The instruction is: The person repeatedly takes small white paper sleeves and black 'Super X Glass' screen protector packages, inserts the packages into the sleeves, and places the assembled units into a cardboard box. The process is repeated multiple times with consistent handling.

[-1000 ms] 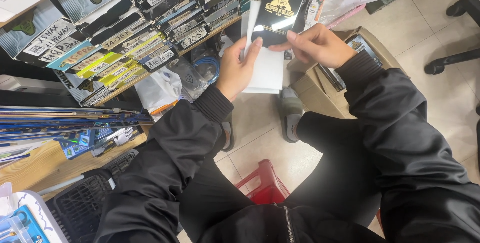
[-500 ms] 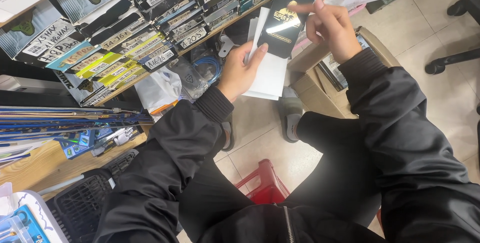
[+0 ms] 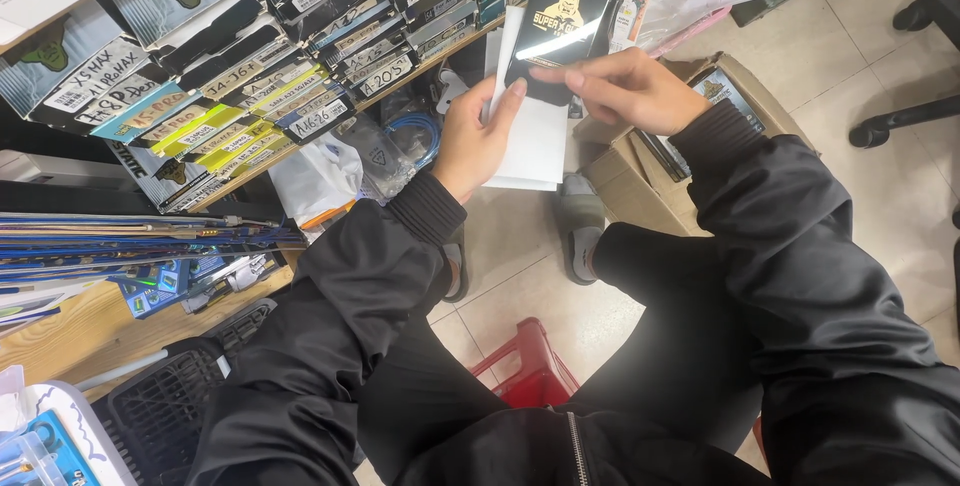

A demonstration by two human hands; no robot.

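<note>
A wooden shelf (image 3: 60, 326) is seen along the left, loaded with rows of slim labelled boxes (image 3: 250, 86) stacked on edge in blue, yellow, black and white. Lower on the left a stack of flat blue packets (image 3: 120, 236) is laid across the shelf, and a black mesh basket (image 3: 170, 406) is set at the bottom left. The tiled floor (image 3: 860, 56) is seen on the right, with a black chair base (image 3: 910, 106) at its right edge. An open cardboard box (image 3: 640, 156) stands on the floor just beside the right forearm, with flat packets upright inside it. A red stool (image 3: 530, 366) is partly seen between the knees, and grey slippers (image 3: 580, 226) are worn on the feet below the hands. A white plastic bag (image 3: 320, 176) and a blue coil of cable (image 3: 415, 136) are tucked under the shelf edge.

Both arms are covered by black sleeves. A white sleeve (image 3: 530, 136) is gripped by the left hand (image 3: 480, 131), thumb on its front and fingers curled behind. A black pack (image 3: 570, 16) with a gold emblem is held upright above and partly inside the white sleeve, in front of the shelf. The pack's lower end is pinched by the right hand (image 3: 620, 91), with the forefinger stretched across it toward the left thumb.
</note>
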